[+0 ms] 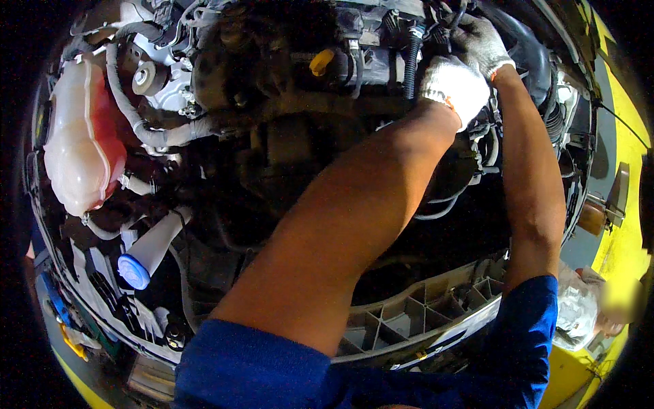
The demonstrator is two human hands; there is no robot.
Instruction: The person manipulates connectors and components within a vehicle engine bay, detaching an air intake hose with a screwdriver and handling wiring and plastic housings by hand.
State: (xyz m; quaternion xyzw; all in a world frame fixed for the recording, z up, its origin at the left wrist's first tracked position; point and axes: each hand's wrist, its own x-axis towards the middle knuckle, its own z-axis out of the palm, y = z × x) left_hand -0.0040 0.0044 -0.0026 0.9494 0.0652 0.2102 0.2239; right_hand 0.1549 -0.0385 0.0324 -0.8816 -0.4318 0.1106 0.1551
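Both my hands wear whitish knit gloves and are together at the far right of a car's engine bay. My left hand [455,90] is closed, its fingers turned away from view, just right of a black corrugated tube [412,61]. Just beyond it, my right hand [484,44] curls its fingers among dark hoses and connectors. What either hand grips is hidden. A thick black hose [524,44] runs to the right of the right hand. Left of the hands, a yellow handle [321,63] stands out on the engine.
At the left sits a translucent coolant tank [78,140] with pinkish-red fluid. Nearer is a white filler neck with a blue cap [134,271]. A ribbed front crossmember [409,317] spans the near edge. Another person [579,313] is at the right, beside yellow flooring.
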